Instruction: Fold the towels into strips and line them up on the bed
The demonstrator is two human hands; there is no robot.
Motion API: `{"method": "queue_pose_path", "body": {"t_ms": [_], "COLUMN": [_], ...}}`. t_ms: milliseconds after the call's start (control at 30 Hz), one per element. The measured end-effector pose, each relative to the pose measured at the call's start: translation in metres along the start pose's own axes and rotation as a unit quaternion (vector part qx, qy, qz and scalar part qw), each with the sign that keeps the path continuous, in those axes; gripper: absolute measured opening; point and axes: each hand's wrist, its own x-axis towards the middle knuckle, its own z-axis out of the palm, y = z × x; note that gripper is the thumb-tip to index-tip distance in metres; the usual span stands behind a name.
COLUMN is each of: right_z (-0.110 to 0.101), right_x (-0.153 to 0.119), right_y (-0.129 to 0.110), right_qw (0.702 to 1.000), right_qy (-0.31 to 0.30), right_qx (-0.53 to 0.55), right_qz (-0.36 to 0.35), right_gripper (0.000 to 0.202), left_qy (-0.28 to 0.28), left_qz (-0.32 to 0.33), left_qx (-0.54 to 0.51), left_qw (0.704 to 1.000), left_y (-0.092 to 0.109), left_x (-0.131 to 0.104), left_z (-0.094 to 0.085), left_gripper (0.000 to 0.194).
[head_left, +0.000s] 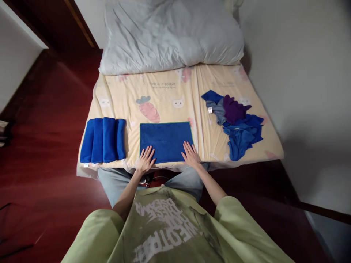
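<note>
A blue cloth with a thin green edge point(166, 138) lies flat on the yellow patterned sheet, close to the bed's front edge. My left hand point(146, 159) rests on its near left corner, fingers spread. On the near right part lies my right hand point(191, 154), also flat with fingers apart. Several rolled or folded blue cloths point(109, 140) sit side by side at the left. At the right is a loose heap of crumpled cloths: blue ones point(241, 137), a grey-blue one point(218, 110) and a purple one point(235, 109).
A large pale grey quilt point(172, 34) is bunched across the far end of the bed point(123, 89). A white wall point(307, 91) stands close on the right. Dark red floor point(49, 146) shows at the left, and my legs are under the bed's front edge.
</note>
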Motion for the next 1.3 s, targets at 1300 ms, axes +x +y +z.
{"method": "queue_pose_path", "body": {"t_ms": [1300], "right_z": [-0.018], "right_x": [-0.073], "right_y": [0.058], "right_qw": [0.987], "right_qy": [0.022], "right_qx": [0.109], "right_qz": [-0.117], "right_gripper": [0.051], "left_qy": [0.037], "left_qz": [0.05], "left_qx": [-0.15], "left_qw": [0.987], "left_y": [-0.057], "left_x": [-0.075], "left_z": [-0.006], "left_gripper": [0.044]}}
